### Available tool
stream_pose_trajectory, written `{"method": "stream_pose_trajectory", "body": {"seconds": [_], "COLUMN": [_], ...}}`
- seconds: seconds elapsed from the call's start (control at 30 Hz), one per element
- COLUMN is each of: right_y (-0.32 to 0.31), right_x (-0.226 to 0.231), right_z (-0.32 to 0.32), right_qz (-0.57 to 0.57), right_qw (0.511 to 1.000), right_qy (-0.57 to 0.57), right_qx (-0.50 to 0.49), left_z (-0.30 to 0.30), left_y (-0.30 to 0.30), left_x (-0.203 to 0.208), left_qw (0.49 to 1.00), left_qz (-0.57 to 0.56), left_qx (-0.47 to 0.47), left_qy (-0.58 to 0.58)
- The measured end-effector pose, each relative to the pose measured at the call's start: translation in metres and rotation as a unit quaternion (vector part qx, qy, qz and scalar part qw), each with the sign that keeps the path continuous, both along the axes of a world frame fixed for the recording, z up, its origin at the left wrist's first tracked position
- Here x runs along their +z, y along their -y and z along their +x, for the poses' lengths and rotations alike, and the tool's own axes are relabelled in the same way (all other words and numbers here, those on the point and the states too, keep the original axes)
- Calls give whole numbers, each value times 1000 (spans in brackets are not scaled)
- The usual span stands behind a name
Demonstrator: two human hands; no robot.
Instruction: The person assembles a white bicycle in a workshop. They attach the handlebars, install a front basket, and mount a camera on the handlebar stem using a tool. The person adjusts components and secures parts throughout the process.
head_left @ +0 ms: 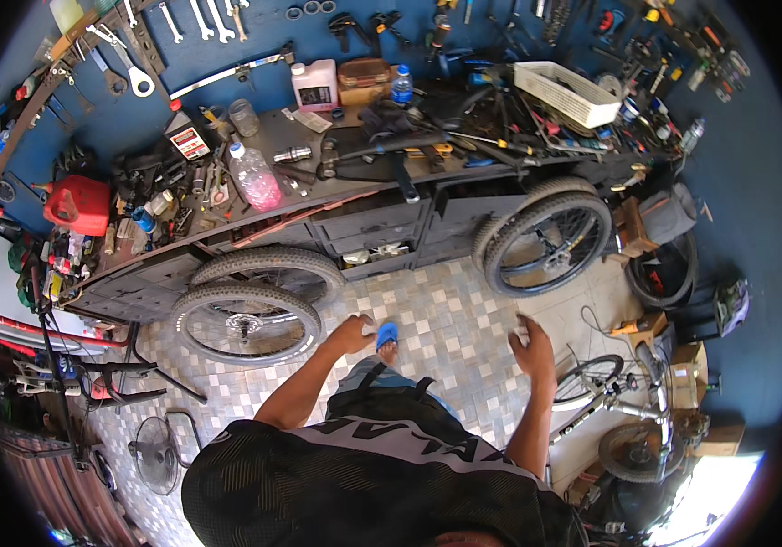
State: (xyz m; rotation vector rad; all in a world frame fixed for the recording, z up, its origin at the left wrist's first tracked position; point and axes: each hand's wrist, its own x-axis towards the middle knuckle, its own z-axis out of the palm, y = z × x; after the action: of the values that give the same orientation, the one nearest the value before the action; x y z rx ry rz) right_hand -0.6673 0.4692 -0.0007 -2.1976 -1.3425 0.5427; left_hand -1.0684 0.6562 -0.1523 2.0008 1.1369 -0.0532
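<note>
My left hand [351, 335] hangs in the air over the tiled floor, its fingers loosely bent and nothing seen in it. It is nearest to a bicycle wheel [192, 334] that leans with another wheel [329, 266] against the bench front. Over the floor on the other side, my right hand [533, 346] has its fingers apart and holds nothing. Beyond that hand, two more wheels with black tyres [602, 239] lean against the bench. Neither hand touches anything. A blue sandal [386, 334] shows on my foot between the hands.
A long workbench [318, 193] crowded with tools stands ahead, bearing a pink-filled bottle [254, 178], a red jerrycan [79, 205] and a white basket [566, 95]. Wrenches [141, 80] hang on the blue wall. A bicycle [602, 401] stands at right, a fan [154, 454] at lower left.
</note>
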Motion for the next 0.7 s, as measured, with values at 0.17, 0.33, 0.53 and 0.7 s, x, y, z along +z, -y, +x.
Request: {"method": "stream_pose_trajectory", "body": {"seconds": [0.17,0.33,0.53,0.7], "right_y": [-217,-413,-613,-706], "right_x": [74,122,75,31], "right_z": [-32,-33,9,37], "right_qz": [154,195,103,-45], "right_qw": [983,969,967,959], "right_qy": [-4,5,170,243], "right_qx": [95,153,159,142], "left_z": [-23,-30,-20,10], "left_y": [-58,-59,-21,1], "left_x": [23,42,45,55], "left_qw": [991,970,940,885], "left_qz": [-12,-12,-39,-48], "left_qx": [132,242,337,463], "left_qy": [4,25,25,-8]}}
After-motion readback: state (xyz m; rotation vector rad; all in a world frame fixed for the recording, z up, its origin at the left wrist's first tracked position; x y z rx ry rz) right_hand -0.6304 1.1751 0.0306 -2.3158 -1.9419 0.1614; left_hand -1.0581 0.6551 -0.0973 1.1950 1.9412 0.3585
